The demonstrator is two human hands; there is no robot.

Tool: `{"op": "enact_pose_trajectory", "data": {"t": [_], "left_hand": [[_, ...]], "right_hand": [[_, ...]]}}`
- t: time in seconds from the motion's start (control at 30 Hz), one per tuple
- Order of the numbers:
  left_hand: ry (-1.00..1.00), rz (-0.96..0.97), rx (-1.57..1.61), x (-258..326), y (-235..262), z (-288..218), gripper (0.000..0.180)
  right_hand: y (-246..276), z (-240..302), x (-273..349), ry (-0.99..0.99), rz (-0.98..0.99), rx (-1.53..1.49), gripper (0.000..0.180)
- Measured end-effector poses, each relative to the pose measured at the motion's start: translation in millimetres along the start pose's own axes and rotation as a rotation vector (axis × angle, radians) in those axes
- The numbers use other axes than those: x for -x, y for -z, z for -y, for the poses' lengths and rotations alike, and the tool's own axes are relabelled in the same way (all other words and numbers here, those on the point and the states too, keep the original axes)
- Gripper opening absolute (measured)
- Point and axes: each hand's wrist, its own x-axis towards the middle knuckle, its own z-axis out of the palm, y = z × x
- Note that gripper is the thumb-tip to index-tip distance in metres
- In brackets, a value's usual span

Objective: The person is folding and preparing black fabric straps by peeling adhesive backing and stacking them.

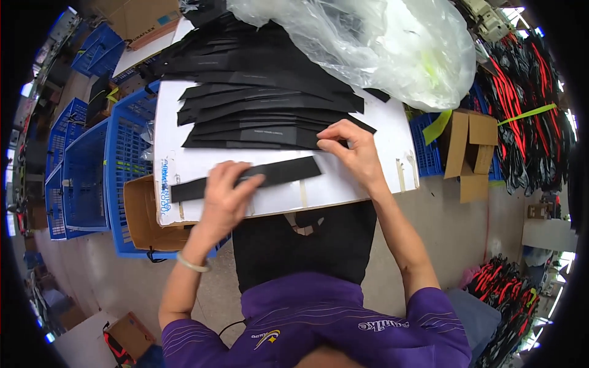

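A single black fabric strip (285, 172) lies slantwise across the near part of a white tabletop (343, 184). My left hand (226, 195) rests over its left half, fingers apart and slightly blurred. Beyond it, overlapping black strips (245, 115) are fanned out in a pile, several with small pale print at mid-length. My right hand (351, 150) is at the near right corner of this pile, thumb and forefinger pinched together on the end of the nearest strip. The fingertips partly hide what they grip.
Clear plastic bags (392, 49) cover the table's far right. Left of the table stand a blue crate (123, 144) and a cardboard box (138, 214). An open carton (472, 147) is at the right, before hanging black-and-red goods (521, 110).
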Motion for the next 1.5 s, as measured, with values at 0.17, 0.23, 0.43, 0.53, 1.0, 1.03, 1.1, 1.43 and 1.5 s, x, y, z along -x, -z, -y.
{"op": "enact_pose_trajectory", "data": {"t": [0.17,0.23,0.43,0.53,1.0,1.03,1.1,1.43,1.5], "left_hand": [[0.149,0.022,0.017,36,10,52,0.029],[0.147,-0.022,0.044,36,5,51,0.03],[0.144,-0.073,0.003,32,13,46,0.031],[0.407,-0.259,0.533,7,12,15,0.04],[0.695,-0.547,1.655,-81,-25,-74,0.022],[0.726,-0.53,1.737,-85,-23,-78,0.024],[0.676,-0.449,1.728,-83,-23,-75,0.025],[0.662,-0.635,1.311,-99,-35,-93,0.02],[0.673,-0.635,1.318,-99,-36,-91,0.018]], "right_hand": [[-50,-1,-26,0.431,-0.013,0.575,0.024],[-55,-1,-32,0.444,0.028,0.665,0.023],[-38,14,-43,0.361,0.08,0.467,0.017],[-22,49,-34,0.313,0.06,0.267,0.013],[13,52,37,-0.127,0.081,-0.079,0.019],[17,51,37,-0.122,0.103,-0.132,0.019],[27,57,37,-0.213,0.174,-0.219,0.015],[-6,49,47,0.019,-0.102,-0.032,0.017],[2,47,44,-0.038,-0.04,-0.152,0.016]]}}
